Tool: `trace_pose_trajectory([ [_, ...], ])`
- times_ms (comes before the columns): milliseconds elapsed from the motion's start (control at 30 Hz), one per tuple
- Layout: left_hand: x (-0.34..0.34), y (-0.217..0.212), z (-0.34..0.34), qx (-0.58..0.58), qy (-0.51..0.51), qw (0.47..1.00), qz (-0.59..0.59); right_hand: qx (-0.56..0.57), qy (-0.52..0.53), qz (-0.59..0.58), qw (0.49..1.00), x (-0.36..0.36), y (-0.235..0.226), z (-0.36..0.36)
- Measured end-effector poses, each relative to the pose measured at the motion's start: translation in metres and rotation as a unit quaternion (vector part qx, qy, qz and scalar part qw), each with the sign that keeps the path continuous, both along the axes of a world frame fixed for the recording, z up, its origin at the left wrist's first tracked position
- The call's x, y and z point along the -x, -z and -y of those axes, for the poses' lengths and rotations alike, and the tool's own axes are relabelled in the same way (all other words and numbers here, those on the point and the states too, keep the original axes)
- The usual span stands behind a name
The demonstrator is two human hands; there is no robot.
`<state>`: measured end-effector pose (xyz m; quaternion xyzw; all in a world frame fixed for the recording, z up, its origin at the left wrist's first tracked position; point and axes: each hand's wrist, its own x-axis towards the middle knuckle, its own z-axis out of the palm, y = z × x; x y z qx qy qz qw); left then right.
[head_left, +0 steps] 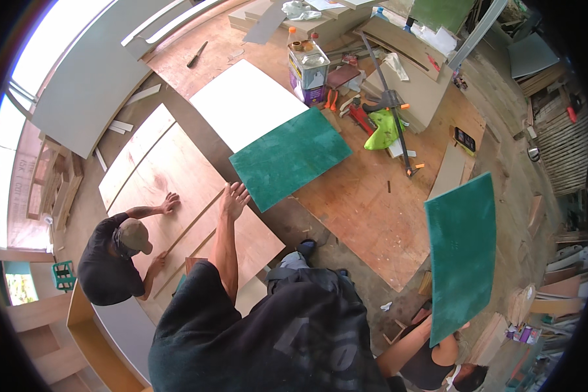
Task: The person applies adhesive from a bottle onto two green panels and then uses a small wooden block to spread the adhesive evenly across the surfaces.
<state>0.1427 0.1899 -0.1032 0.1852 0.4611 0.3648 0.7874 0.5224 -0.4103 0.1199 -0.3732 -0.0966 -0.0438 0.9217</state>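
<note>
Left hand spread flat, fingers splayed, pressing the plywood sheet down on the floor beside the green panel. Co-worker's hands pinning the same sheet. Right hand out of sight.

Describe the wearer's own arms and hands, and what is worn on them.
Only the left arm shows clearly: bare from a short black sleeve down to the left hand, with no glove, watch or ring visible. The right arm and hand cannot be made out.
</note>
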Motion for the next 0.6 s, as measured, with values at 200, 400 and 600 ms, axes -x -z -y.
trace_pose_trajectory([
  [200, -0.015, 0.021, -0.028, -0.025, 0.127, 0.99, 0.047, 0.03, 0.044, 0.007, 0.999, 0.019, -0.005, -0.013],
  [400, -0.002, 0.053, -0.035, -0.058, 0.113, 0.99, 0.06, 0.017, 0.097, 0.042, 0.994, 0.013, -0.029, 0.0],
  [600, -0.013, -0.007, -0.035, -0.156, 0.131, 0.969, 0.143, -0.001, 0.17, 0.061, 0.984, 0.03, -0.047, 0.032],
])
